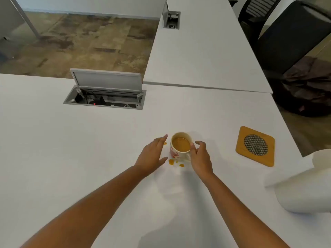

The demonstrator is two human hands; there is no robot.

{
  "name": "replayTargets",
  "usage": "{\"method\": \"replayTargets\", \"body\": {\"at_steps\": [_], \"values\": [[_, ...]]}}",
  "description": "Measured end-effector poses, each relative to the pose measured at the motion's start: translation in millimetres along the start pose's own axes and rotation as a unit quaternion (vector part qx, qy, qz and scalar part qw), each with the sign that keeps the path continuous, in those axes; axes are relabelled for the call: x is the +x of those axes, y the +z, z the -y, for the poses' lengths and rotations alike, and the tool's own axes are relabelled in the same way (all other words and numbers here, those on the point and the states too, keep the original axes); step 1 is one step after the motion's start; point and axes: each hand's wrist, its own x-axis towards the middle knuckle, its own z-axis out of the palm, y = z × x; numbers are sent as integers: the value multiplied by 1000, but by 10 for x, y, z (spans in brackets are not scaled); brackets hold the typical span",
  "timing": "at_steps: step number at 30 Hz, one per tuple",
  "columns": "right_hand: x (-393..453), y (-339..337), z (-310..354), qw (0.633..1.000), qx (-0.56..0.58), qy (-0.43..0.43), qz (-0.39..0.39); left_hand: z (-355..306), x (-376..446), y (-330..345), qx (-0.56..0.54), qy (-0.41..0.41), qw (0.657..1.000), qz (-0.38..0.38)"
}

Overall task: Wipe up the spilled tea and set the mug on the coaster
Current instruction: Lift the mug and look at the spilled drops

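The mug (180, 146) stands upright on the white surface (89, 158), a little right of centre and nearly full of tea. The right hand (200, 158) is at the mug's 4 o'clock side, fingers curled round the handle region with the thumb at the rim; it appears to hold the mug, though the handle itself is hidden behind the fingers. The left hand (152, 154) lies just beside the mug at its 9 o'clock side, fingers straight and spread, holding nothing; whether its fingertips touch the mug wall cannot be told.

The spilled tea (172, 161) shows as small amber drops on the surface at the mug's 6 o'clock foot, with one further drop at 9 o'clock beside the left fingertips.

The coaster (255, 146), a square wooden piece with a round mesh centre, lies flat at 3 o'clock from the mug, well apart from it and with bare surface between. The right hand is the nearer hand to it. A paper towel roll (304, 185) lies at 4 o'clock, near the right edge of the surface.

Judgement: the governing relation is mug to coaster, a straight sideways carry toward 3 o'clock by the right hand. The mug's fill level makes a level lift necessary; any tilt risks more spillage. Wiping is not yet begun.
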Motion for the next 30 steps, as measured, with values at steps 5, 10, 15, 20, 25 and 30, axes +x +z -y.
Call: {"method": "replayTargets", "body": {"at_steps": [5,10,15,20,25,30], "values": [[-50,58,-135,999,27,21,12,-190,327,-13,-9,52,998,15],[-21,75,-220,998,24,20,47,-231,465,42,-73,37,995,49],[51,60,-252,993,54,54,87,-249,508,96,-156,-6,983,97],[52,93,-231,983,121,103,97,-234,544,88,-192,-16,977,87],[-11,99,-110,973,175,112,96,-232,481,80,-212,-25,976,53],[-125,133,40,978,166,77,99,-149,349,24,-234,-53,971,15]]}}
